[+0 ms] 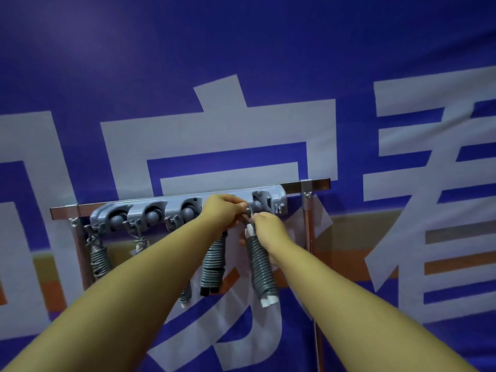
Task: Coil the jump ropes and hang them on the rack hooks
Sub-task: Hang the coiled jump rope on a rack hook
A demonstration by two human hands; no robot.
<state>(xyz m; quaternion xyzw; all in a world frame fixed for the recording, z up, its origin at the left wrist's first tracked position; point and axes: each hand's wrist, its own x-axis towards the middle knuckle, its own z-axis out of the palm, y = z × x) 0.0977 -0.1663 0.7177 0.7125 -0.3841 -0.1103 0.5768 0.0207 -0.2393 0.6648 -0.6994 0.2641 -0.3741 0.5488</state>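
Note:
A grey hook rack [188, 206] is fixed along a metal bar [316, 184]. Several coiled grey jump ropes hang from it: one at the far left [99, 260], one in the middle with black handle ends [213, 261], and one on the right with white handle ends [261, 267]. My left hand [224, 209] and my right hand [268, 224] meet at the top of the right coil, pinching its thin loop at a hook. Whether the loop sits on the hook is hidden by my fingers. Another coil [185, 295] shows partly below my left forearm.
Behind the rack hangs a blue banner [241, 63] with large white characters and an orange band. The metal frame's upright post [311, 237] runs down at the right. The hooks to the right of my hands [261, 201] are close to the rack's end.

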